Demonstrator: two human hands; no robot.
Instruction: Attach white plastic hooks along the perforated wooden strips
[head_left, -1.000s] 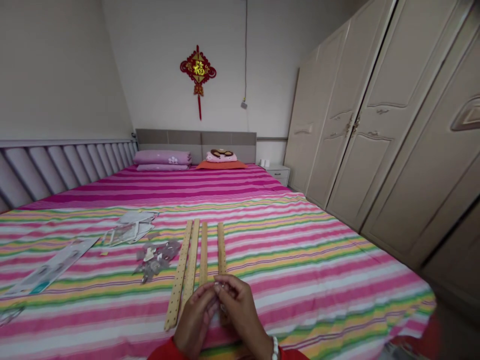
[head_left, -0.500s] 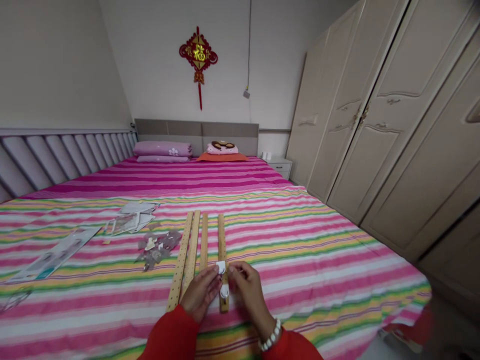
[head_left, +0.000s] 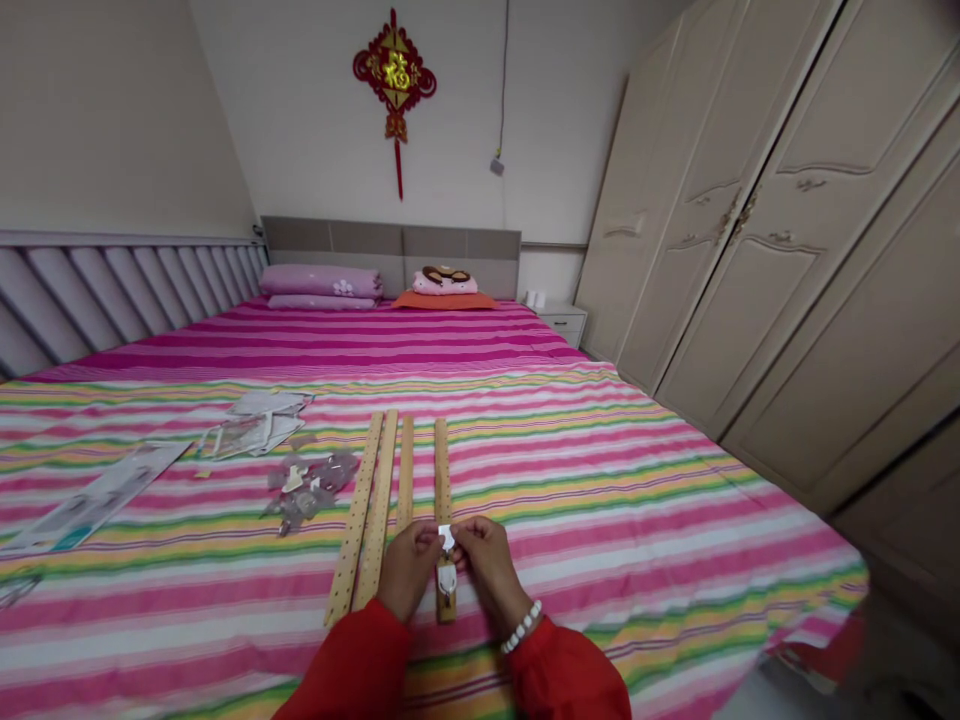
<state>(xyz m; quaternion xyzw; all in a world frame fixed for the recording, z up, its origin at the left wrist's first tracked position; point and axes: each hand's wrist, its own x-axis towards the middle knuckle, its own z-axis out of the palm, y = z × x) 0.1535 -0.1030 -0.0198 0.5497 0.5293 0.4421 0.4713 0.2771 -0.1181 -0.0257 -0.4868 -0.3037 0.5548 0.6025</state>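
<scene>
Several long wooden strips (head_left: 375,500), some with rows of holes, lie side by side on the striped bedspread (head_left: 600,480). My left hand (head_left: 409,570) and my right hand (head_left: 484,560) meet over the near end of the rightmost strip (head_left: 442,470). Both pinch a small white piece (head_left: 445,537) against that strip. A second small pale piece (head_left: 447,580) sits on the strip just below, between my hands. Both sleeves are red, and a white bead bracelet (head_left: 521,628) circles my right wrist.
A heap of small clear packets (head_left: 307,487) lies left of the strips. Further left are white papers (head_left: 255,425) and a long printed sheet (head_left: 97,497). Pillows (head_left: 322,283) rest at the headboard. A beige wardrobe (head_left: 787,230) lines the right side.
My hands have come down from in front of me onto the rightmost strip, bringing the small white piece onto it. The view has tilted downward, showing more of my sleeves.
</scene>
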